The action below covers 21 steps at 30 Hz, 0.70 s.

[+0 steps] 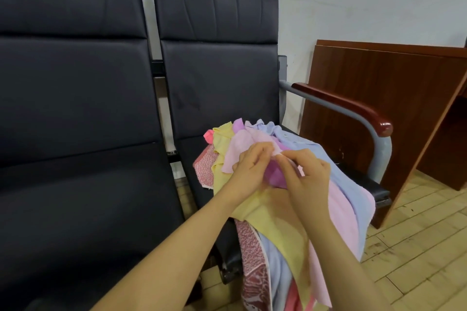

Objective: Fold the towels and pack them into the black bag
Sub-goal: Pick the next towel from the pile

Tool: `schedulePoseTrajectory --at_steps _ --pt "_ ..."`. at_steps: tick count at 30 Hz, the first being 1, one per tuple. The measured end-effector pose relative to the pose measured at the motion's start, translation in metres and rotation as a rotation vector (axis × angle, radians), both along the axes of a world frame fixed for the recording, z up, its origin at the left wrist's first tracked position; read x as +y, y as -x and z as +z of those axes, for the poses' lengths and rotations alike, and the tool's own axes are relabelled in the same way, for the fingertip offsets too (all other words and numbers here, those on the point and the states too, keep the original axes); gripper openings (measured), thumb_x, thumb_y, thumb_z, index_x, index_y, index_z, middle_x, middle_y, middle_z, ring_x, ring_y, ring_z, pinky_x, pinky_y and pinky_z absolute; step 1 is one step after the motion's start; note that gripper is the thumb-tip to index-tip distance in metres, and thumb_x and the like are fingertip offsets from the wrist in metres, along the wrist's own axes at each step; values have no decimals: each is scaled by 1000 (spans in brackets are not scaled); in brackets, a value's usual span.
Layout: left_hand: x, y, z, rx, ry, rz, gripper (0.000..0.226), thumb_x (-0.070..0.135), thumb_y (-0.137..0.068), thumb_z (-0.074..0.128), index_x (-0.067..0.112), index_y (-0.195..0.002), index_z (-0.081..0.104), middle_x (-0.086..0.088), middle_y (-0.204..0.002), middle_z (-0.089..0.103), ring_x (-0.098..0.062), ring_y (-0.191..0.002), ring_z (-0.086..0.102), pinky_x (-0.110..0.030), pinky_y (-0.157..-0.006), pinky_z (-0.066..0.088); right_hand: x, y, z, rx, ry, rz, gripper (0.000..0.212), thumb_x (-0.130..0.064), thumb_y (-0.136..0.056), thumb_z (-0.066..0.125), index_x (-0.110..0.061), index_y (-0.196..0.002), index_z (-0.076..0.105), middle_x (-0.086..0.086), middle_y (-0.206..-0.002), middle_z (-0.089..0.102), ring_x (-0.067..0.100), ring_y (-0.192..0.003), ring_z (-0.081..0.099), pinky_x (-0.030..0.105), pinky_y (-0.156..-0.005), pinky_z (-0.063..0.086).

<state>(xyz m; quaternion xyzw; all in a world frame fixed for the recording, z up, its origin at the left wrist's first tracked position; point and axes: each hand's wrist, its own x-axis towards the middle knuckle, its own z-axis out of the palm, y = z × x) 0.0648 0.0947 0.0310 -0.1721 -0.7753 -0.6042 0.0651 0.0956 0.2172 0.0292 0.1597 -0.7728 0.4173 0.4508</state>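
A heap of pastel towels (278,199) lies on the seat of a black chair (219,78), spilling over its front edge. Above the heap, the left hand (249,171) and right hand (307,177) pinch a pink towel's (242,149) edge. No readable writing.

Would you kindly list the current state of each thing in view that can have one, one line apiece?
Left hand: pinching the pale pink towel's edge.
Right hand: pinching the same edge.
Pale pink towel: unfolded, on top of the pile.
Yellow towel: unfolded, draped over the seat front.
Light blue towel: unfolded, hanging off the seat.
Red patterned towel: crumpled under the others.
Black padded chair: holding the pile.
Black bag: not in view.
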Motion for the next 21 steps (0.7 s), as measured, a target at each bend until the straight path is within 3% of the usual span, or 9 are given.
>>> schedulePoseTrajectory --at_steps 3,8,11,13,15,18,21 --pt "-3 -6 1 23 -86 -21 29 32 -102 39 21 -77 48 11 -72 46 -5 -71 44 -24 -75 39 -7 -3 2 3 -6 -23 15 -26 -87 61 -17 -78 69 -18 -76 59 7 -72 55 53 -71 44" --pt "-19 -11 -7 41 -121 212 29 29 -99 47 16 -74 44 7 -66 39 -3 -59 35 -20 -60 32 -7 -6 -7 -130 45 59 13 -45 -82 54 -36 -75 59 -22 -76 62 5 -74 57 52 -76 44" --pt "-51 -15 -21 66 25 329 29 31 -96 53 16 -73 44 8 -65 41 -7 -61 38 -27 -71 34 2 2 -18 -371 -76 -87 27 -56 -83 46 -36 -87 64 -13 -94 66 12 -89 59 37 -85 31" --pt "-72 -18 -32 151 320 450 30 36 -94 54 22 -72 41 9 -59 42 -11 -61 44 -31 -82 32 10 9 -29 -604 -256 -249 32 -48 -92 50 -29 -114 62 -4 -117 59 22 -114 49 33 -90 22" --pt "-86 -19 -36 233 570 533 28 40 -94 53 20 -77 46 10 -57 41 -19 -64 51 -32 -85 33 12 13 -38 -731 -405 -323 36 -40 -94 53 -26 -127 54 -2 -129 50 24 -122 38 35 -96 20" --pt "-89 -18 -41 240 801 501 31 47 -96 46 19 -93 60 10 -67 44 -20 -83 55 -31 -85 29 6 17 -44 -716 -517 -395 23 -32 -94 53 -23 -113 62 -1 -122 51 24 -115 39 37 -93 20" --pt "-75 -17 -52 202 804 355 33 51 -96 43 29 -114 61 9 -97 57 -15 -103 47 -31 -84 21 3 20 -42 -669 -459 -402 13 -27 -92 56 -20 -99 66 -2 -106 57 25 -107 42 36 -88 20"
